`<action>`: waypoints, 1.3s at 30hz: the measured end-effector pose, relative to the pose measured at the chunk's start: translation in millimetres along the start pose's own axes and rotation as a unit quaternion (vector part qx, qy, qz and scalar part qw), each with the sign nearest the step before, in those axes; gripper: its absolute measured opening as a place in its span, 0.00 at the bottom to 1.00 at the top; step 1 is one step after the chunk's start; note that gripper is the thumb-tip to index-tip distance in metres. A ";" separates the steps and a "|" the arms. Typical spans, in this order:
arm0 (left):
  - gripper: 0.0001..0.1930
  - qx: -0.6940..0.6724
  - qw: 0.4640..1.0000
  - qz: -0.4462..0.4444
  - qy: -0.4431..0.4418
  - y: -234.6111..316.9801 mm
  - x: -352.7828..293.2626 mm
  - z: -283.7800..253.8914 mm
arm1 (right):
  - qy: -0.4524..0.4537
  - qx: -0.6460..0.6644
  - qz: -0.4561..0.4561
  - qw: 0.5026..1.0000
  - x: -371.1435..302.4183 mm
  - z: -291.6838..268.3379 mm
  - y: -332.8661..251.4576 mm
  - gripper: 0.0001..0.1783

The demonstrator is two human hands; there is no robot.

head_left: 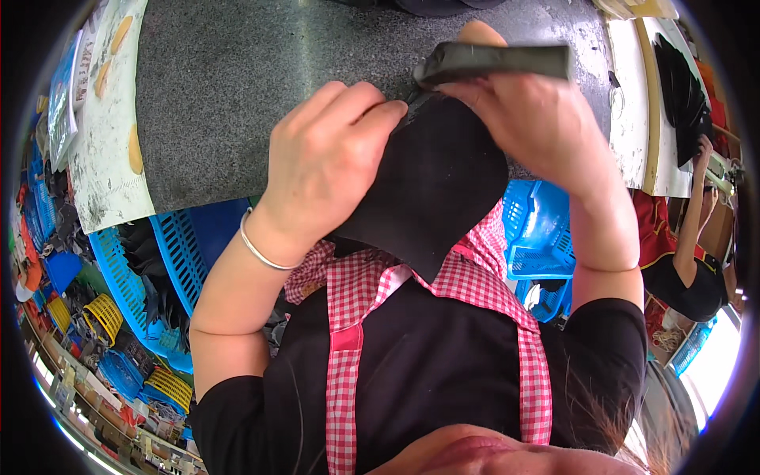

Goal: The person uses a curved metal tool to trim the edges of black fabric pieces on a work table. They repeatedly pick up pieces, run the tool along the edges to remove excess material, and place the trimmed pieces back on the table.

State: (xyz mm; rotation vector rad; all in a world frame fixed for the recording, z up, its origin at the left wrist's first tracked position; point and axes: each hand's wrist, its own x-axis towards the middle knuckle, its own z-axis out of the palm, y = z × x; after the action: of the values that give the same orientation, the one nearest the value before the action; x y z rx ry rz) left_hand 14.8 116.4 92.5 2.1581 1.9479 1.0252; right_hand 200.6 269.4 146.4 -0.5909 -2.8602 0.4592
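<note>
Blue baskets [178, 257] crowd the floor off the near left corner of the desk [222, 103], with yellow baskets [104, 318] and loose scraps farther out to the left. More blue crates [542, 229] show below the near right part of the desk. Its top is dark grey and speckled, and a smeared white board [107, 178] runs along its left edge, carrying a few slim tan pieces [135, 150] (leaf-like in outline). At the far edge lies a dark item [431, 6], cut off by the top of the view.

Just over the middle of the near edge, the black sheet [435, 178] spreads between the two hands, its lower part hanging past that edge in front of the person's red-and-white checked apron [343, 396]. Its lower end narrows to a point near the collar. The left hand [336, 138], with a pale bangle [260, 244] at the wrist, has its fingers curled and pinches the sheet's upper left edge. The right hand [514, 103] is closed around a dark grey-green strip [503, 62] (blurred, so its kind is hard to tell), whose narrow end points toward the top of the sheet.

Beyond the right edge of the desk, black pieces [682, 99] lie overlapped on another surface, and a co-worker's hand [704, 150] is at their near end.
</note>
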 end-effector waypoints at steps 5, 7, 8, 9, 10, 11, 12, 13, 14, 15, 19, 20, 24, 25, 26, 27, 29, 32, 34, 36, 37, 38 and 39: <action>0.05 -0.066 0.997 0.016 -0.026 -23.8 0.7 -15.7 | -0.012 0.002 0.008 1.000 -7.7 10.5 -10.9 0.11; 0.05 -0.012 0.999 0.037 -0.024 -19.6 -0.3 -18.4 | 0.002 -0.003 -0.038 0.999 -3.3 14.4 -12.9 0.11; 0.05 0.013 0.999 0.045 -0.025 -16.6 -2.5 -19.4 | 0.005 -0.004 -0.060 0.998 -2.9 15.7 -15.4 0.12; 0.05 -0.011 0.998 0.042 -0.040 -20.0 -3.2 -23.5 | -0.001 -0.001 -0.075 0.997 -2.6 16.2 -18.8 0.12; 0.06 -0.035 0.997 0.039 -0.055 -27.3 -3.1 -30.1 | -0.010 0.008 -0.070 0.997 -1.1 15.9 -17.1 0.12; 0.07 -0.055 0.995 0.038 -0.070 -32.7 -2.7 -34.7 | -0.015 0.017 -0.067 0.997 4.3 16.0 -12.0 0.13; 0.07 -0.040 0.996 0.039 -0.067 -31.7 -5.3 -35.1 | -0.020 0.025 -0.065 0.997 9.3 15.0 -10.2 0.13; 0.07 -0.026 0.997 0.041 -0.065 -29.1 -9.4 -34.5 | -0.015 -0.008 -0.045 0.999 8.5 12.2 -22.3 0.15; 0.07 -0.014 0.997 0.041 -0.062 -27.1 -12.4 -34.0 | -0.011 -0.003 -0.066 0.998 7.3 13.7 -25.8 0.15; 0.08 -0.026 0.997 0.035 -0.065 -29.2 -10.6 -37.7 | -0.007 0.003 -0.087 0.996 5.6 16.6 -28.2 0.15; 0.08 -0.062 0.996 0.029 -0.064 -39.0 -20.7 -45.3 | -0.009 0.006 -0.085 0.996 12.8 21.2 -31.2 0.16; 0.08 -0.055 0.997 0.029 -0.054 -38.8 -24.3 -43.5 | 0.003 0.014 -0.097 0.995 13.4 22.8 -32.8 0.16; 0.10 -0.036 0.998 0.043 -0.025 -36.9 -37.6 -44.3 | -0.052 0.055 -0.034 0.997 15.0 24.5 -39.0 0.12; 0.10 -0.034 0.998 0.051 -0.020 -36.2 -40.6 -45.7 | -0.046 0.059 -0.074 0.994 16.8 25.3 -36.5 0.12; 0.12 -0.030 0.998 0.049 -0.008 -36.5 -44.1 -44.6 | -0.035 0.052 -0.087 0.994 17.7 25.8 -38.6 0.10; 0.13 -0.026 0.999 0.046 0.004 -37.0 -48.2 -42.5 | -0.025 0.045 -0.101 0.994 19.0 27.0 -42.2 0.09; 0.17 -0.032 0.997 0.073 0.003 -34.2 -54.7 -44.0 | -0.023 0.033 -0.114 0.993 21.5 25.5 -54.5 0.09; 0.27 -0.082 0.983 0.157 -0.057 -11.1 -67.1 -48.0 | -0.023 0.012 -0.124 0.992 21.9 36.3 -43.6 0.11; 0.27 -0.053 0.981 0.154 -0.103 11.1 -69.4 -34.5 | -0.029 0.009 -0.121 0.992 27.3 33.5 -46.2 0.12; 0.26 -0.007 0.985 0.158 -0.073 11.4 -77.2 -14.7 | -0.016 0.012 -0.103 0.994 28.9 28.1 -55.8 0.11; 0.25 0.016 0.986 0.157 -0.058 8.8 -79.0 -8.7 | 0.000 0.035 -0.125 0.991 27.3 29.3 -57.6 0.11; 0.25 0.000 0.987 0.152 -0.055 8.2 -77.2 -7.3 | -0.009 0.018 -0.124 0.992 23.3 31.2 -59.7 0.11; 0.24 -0.017 0.988 0.146 -0.051 6.9 -73.9 -6.7 | -0.018 -0.001 -0.122 0.992 20.9 33.4 -61.2 0.12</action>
State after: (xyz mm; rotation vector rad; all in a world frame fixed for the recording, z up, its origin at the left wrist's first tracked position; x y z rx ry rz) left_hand 18.9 45.7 69.3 2.4757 1.5918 0.9517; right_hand 152.1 215.9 138.1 -0.2296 -2.9146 0.4311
